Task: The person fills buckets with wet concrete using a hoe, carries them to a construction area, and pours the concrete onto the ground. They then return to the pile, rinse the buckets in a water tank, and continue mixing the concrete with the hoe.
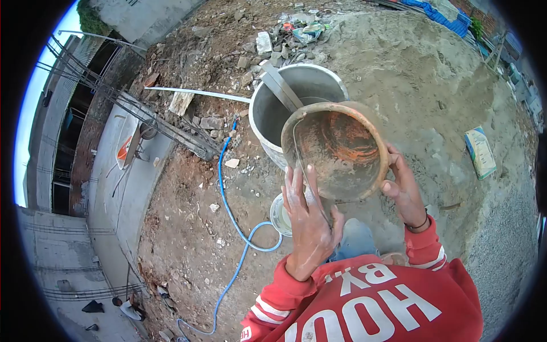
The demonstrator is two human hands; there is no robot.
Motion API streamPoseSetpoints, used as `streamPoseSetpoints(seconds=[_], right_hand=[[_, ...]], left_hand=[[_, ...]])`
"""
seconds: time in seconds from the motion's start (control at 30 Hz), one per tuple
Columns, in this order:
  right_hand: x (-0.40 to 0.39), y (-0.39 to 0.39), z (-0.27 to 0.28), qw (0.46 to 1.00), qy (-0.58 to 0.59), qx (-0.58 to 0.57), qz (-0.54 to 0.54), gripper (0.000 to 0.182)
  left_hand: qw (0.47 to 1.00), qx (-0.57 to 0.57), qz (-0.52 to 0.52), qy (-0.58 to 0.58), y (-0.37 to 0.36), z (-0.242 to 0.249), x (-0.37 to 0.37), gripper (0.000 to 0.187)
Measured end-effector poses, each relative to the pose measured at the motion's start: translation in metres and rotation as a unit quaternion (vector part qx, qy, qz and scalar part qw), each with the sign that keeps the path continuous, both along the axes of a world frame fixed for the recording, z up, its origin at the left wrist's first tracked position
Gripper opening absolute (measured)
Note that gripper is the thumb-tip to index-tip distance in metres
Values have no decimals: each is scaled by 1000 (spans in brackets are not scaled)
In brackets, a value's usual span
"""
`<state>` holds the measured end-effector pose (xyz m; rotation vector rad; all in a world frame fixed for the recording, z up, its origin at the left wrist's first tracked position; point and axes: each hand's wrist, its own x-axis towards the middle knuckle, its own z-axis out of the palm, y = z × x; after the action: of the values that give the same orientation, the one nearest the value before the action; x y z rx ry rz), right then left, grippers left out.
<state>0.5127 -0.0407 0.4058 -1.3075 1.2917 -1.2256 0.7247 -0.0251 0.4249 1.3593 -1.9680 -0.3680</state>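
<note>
A round, dirty bucket [347, 151] with orange stains inside is tilted so its open mouth faces the camera. My right hand [405, 185] grips its rim at the right. Against the lower left of the rim lies my left hand [312, 219], fingers pointing up, with a thin wire handle running beside them. Behind the bucket stands a large grey drum [265, 117] with a flat board [280, 85] leaning in it. A small white pail [279, 215] is partly hidden behind my left hand.
A blue hose [223, 182] curls over the dirt to the pail. A white strip [196, 91] reaches the drum from the left. Rubble [245, 62] lies behind, a printed bag [480, 153] at the right. A wheelbarrow [128, 142] stands far left; a person [130, 309] is at lower left.
</note>
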Motion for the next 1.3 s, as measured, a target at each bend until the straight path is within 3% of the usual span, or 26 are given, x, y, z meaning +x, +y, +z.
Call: streamPoseSetpoints(seconds=[0.07, 0.13, 0.2, 0.33, 0.37, 0.4, 0.43, 0.53, 0.57, 0.6, 0.63, 0.67, 0.7, 0.73, 0.8, 0.87, 0.93, 1.0, 1.03, 1.1, 1.27, 1.3], right_hand=[[24, -41, 27, 998, -38, -42, 3, 77], [35, -84, 36, 994, -74, -80, 7, 75], [37, -134, 39, 985, 94, -148, -2, 65], [36, -225, 4, 981, 159, -109, 10, 55], [39, -250, -10, 963, 250, -100, -24, 53], [42, -273, -27, 936, 336, -91, -61, 50], [42, -295, -51, 937, 334, -86, -51, 50], [49, -341, -113, 908, 410, -87, -11, 43], [55, -346, -123, 907, 417, -58, 21, 39], [63, -349, -137, 904, 423, -30, 54, 35], [69, -351, -157, 883, 463, -18, 78, 28], [75, -350, -180, 862, 494, -9, 115, 28], [80, -347, -199, 838, 525, 0, 151, 28], [88, -343, -213, 835, 526, -1, 161, 28], [105, -334, -229, 813, 541, 131, 174, 30], [108, -328, -230, 816, 529, 139, 186, 30], [105, -329, -243, 823, 514, 147, 195, 30], [80, -340, -278, 865, 488, -26, 112, 27], [73, -347, -272, 867, 485, -26, 110, 27], [53, -362, -233, 878, 442, 121, 138, 26], [-14, -362, -167, 923, 380, 62, 25, 22], [-30, -359, -158, 968, 205, 144, 10, 21]], left_hand=[[991, 9, -48, -127, -31, 11, -22, 79], [984, 49, -56, -160, -56, -1, -39, 78], [976, 86, -60, -192, -80, -13, -39, 77], [988, 143, -28, -50, -107, -52, -12, 72], [989, 150, -5, 1, -109, -66, 0, 71], [984, 170, 36, 43, -106, -81, 13, 64], [976, 189, 73, 83, -97, -99, 28, 57], [922, 289, 249, 68, -32, -198, 82, 58], [883, 341, 318, 50, 9, -239, 99, 59], [816, 395, 410, 104, 44, -256, 105, 59], [789, 376, 474, 108, 105, -307, 116, 56], [719, 380, 559, 164, 183, -366, 120, 53], [628, 376, 609, 306, 210, -352, 103, 49], [449, 376, 635, 503, 307, -415, 103, 46], [278, 349, 730, 517, 302, -332, 43, 43], [182, 377, 738, 529, 337, -324, 2, 43], [172, 411, 724, 527, 363, -320, -42, 43], [186, 440, 699, 532, 366, -321, -73, 43], [195, 455, 685, 534, 361, -324, -81, 43], [233, 477, 659, 533, 348, -329, -82, 43], [368, 506, 597, 502, 288, -355, -18, 43], [400, 506, 586, 491, 272, -358, 3, 43]])
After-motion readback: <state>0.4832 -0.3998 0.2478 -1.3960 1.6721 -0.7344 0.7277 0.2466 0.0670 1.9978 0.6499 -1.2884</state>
